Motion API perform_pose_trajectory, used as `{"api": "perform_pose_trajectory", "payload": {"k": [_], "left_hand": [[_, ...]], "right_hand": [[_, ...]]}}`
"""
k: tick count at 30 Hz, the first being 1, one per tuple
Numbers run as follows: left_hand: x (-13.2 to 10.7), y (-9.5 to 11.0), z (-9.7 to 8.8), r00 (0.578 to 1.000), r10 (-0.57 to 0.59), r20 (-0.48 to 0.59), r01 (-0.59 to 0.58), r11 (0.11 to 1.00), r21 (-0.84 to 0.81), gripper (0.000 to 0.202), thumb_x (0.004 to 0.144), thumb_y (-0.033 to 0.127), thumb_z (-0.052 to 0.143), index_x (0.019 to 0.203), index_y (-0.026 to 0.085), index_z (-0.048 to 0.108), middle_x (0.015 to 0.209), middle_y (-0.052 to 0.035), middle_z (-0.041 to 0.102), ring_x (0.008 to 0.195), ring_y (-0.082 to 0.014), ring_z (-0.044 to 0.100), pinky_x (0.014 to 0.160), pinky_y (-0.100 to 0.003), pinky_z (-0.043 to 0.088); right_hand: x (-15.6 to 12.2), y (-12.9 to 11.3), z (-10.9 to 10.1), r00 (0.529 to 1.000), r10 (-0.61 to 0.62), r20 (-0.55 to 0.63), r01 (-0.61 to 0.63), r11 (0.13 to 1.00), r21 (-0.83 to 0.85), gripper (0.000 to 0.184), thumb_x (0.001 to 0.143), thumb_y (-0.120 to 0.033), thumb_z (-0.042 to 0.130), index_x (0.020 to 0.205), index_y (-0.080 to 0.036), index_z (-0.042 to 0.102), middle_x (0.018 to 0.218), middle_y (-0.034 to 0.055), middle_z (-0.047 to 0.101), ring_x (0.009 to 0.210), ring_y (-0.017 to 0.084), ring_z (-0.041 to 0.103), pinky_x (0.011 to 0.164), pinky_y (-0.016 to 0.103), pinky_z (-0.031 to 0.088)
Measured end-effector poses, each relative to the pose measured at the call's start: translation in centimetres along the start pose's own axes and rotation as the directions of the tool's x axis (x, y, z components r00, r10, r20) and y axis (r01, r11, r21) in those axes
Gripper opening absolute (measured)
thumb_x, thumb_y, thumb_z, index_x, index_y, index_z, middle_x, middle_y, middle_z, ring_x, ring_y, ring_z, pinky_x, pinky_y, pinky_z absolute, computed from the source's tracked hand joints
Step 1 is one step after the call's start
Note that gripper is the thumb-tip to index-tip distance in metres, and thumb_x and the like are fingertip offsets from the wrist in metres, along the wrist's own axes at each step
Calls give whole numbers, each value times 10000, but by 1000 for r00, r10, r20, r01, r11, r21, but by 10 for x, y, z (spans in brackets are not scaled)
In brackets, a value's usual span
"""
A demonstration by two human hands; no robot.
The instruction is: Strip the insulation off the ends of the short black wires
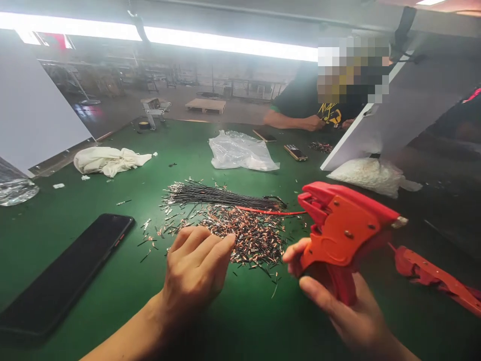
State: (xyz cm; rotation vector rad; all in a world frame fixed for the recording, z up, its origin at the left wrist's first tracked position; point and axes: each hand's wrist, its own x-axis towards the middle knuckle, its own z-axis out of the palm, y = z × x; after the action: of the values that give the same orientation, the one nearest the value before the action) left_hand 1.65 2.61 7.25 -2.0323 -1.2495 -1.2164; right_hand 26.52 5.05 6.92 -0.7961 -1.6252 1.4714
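My right hand [349, 311] is wrapped round the handle of a red and orange wire stripper [338, 235], its jaws pointing left. A red wire [270, 211] runs from beside the black wires to the stripper's jaws; I cannot tell whether it is in them. My left hand [199, 265] is closed, fingers curled down, at the near edge of a pile of wire scraps [259, 235]. Whatever it may hold is hidden. Behind the pile lies a bundle of black wires [221, 194] with stripped, shiny ends at the left.
A black phone [71, 271] lies at the left and a second red tool [432, 276] at the right. Further back are a white cloth [108, 160], a clear plastic bag [242, 150] and a white bag [372, 175]. Another person [296, 108] sits across the green table [150, 291].
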Motion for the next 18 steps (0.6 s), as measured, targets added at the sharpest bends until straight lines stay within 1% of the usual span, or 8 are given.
{"api": "perform_pose_trajectory", "payload": {"k": [2,3,6,8,10,12,14,18], "left_hand": [[0,4,0,1000,21,23,-21,1000,-15,213,781,-7,673,945,123,630,613,18,648,638,-139,533,709,-309,405],[0,6,1,999,29,30,-28,999,-26,218,777,-11,676,947,117,632,621,14,655,645,-141,539,716,-313,407],[0,10,0,999,29,39,-26,998,-52,242,767,-16,685,968,109,637,645,2,672,672,-150,554,726,-320,408],[0,11,-1,1000,1,14,-1,998,-55,239,772,-17,684,966,115,639,645,1,668,678,-150,552,725,-317,406],[2,10,-3,998,-56,-26,54,997,-52,242,783,-25,673,966,130,641,636,13,656,669,-140,544,719,-308,400],[4,8,-5,992,-113,-60,110,993,-49,259,796,-35,656,978,148,643,630,25,643,656,-130,535,712,-302,391],[5,5,-5,986,-145,-82,141,989,-51,268,803,-37,642,986,158,644,623,31,632,649,-130,525,706,-305,382],[3,3,-6,987,-140,-82,134,988,-72,268,811,-41,614,996,151,645,612,24,617,658,-139,504,706,-311,378]], "right_hand": [[2,-2,-1,996,-20,-88,13,997,-80,217,928,-290,603,1144,-304,590,1060,27,579,932,178,516,833,292,428],[3,-3,0,997,1,-71,-5,999,-51,219,926,-304,606,1145,-304,594,1052,26,583,922,178,518,824,293,434],[5,-5,2,990,102,96,-119,974,190,262,904,-351,623,1152,-272,604,1016,34,617,875,172,550,800,301,453],[5,-4,4,960,144,240,-225,908,354,287,886,-362,628,1136,-222,619,975,54,654,815,170,590,764,311,469],[6,-3,5,924,163,347,-315,838,446,290,877,-350,625,1111,-178,631,931,77,684,756,174,626,712,314,481],[6,0,5,903,170,395,-358,806,472,283,875,-330,630,1097,-155,637,910,91,697,740,178,647,691,308,483],[6,4,5,893,170,418,-369,807,461,288,872,-331,651,1093,-147,640,908,93,697,752,170,647,703,295,476],[3,12,7,852,188,488,-429,785,447,308,863,-365,688,1072,-143,645,902,87,673,763,145,615,708,264,451]]}}
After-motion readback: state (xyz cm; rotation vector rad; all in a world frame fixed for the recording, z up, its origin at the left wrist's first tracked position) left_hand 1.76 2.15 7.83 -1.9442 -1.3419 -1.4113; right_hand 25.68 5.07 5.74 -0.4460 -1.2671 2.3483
